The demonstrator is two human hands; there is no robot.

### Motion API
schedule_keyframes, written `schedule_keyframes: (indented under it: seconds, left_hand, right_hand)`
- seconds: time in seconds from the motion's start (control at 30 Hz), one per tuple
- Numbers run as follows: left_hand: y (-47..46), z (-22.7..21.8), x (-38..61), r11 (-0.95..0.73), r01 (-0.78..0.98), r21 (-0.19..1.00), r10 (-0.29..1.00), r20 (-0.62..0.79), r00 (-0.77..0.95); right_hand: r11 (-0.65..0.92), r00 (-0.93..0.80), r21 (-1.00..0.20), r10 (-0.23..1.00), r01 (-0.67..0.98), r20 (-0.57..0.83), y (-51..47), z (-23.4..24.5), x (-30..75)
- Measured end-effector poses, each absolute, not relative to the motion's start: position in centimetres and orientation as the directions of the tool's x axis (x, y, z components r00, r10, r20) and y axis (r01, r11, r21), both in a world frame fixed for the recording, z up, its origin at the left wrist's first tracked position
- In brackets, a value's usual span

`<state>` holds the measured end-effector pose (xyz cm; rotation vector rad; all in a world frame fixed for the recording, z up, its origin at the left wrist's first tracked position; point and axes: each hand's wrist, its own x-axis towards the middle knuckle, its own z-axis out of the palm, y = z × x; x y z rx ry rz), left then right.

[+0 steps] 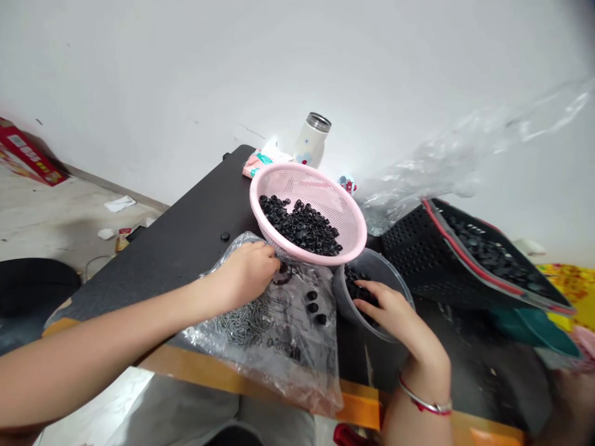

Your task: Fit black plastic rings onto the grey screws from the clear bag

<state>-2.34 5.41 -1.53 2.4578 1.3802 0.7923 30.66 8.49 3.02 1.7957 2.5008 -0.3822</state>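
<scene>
My left hand [248,272] rests on a clear plastic bag [279,328] spread on the black table [186,241], its fingers curled near a small black ring just under the pink basket [346,214]. The bag carries small metal screws [239,322] and a few black ring parts [313,306]. My right hand [388,310] reaches into a grey round bowl [395,272] of black parts, fingers bent down among them. The pink basket holds a heap of black ring parts [302,226].
A dark slotted crate [418,248] with a red-edged tray of black parts [493,254] stands at the right, under crumpled clear plastic [441,167]. A white bottle [312,139] and a small packet [258,162] stand at the table's far edge. A red box [28,155] lies on the floor.
</scene>
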Motion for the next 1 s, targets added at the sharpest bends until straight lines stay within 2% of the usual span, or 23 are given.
schedule_keyframes:
  seconds: [0.1, 0.27, 0.5, 0.6, 0.83, 1.0]
  left_hand:
    - [6.1, -1.9, -2.7, -0.507, 0.784, 0.358, 0.859, 0.279, 0.428]
    - [6.0, -2.5, -2.1, -0.488, 0.824, 0.288, 0.871, 0.216, 0.44]
    - [6.2, -2.3, -2.1, -0.478, 0.833, 0.279, 0.878, 0.177, 0.445]
    - [6.2, -2.0, -2.2, -0.481, 0.825, 0.297, 0.877, 0.18, 0.446]
    - [6.3, -1.8, -2.5, -0.476, 0.789, 0.388, 0.879, 0.207, 0.429]
    - [6.2, -1.0, -2.7, -0.447, 0.752, 0.484, 0.894, 0.229, 0.384]
  right_hand:
    - [0.29, -0.315, -0.131, 0.907, 0.948, -0.278, 8.6, 3.0, 30.2]
    - [0.29, -0.308, -0.104, 0.897, 0.951, -0.315, 8.7, 3.4, 29.0]
    - [0.337, -0.352, -0.106, 0.865, 0.936, -0.357, 8.6, 3.4, 28.9]
    - [0.369, -0.409, -0.181, 0.853, 0.912, -0.325, 8.6, 3.6, 28.9]
    - [0.467, -0.611, -0.454, 0.751, 0.759, -0.249, 8.2, 4.3, 28.7]
    - [0.5, -0.66, -0.504, 0.723, 0.705, -0.206, 8.0, 4.6, 29.0]
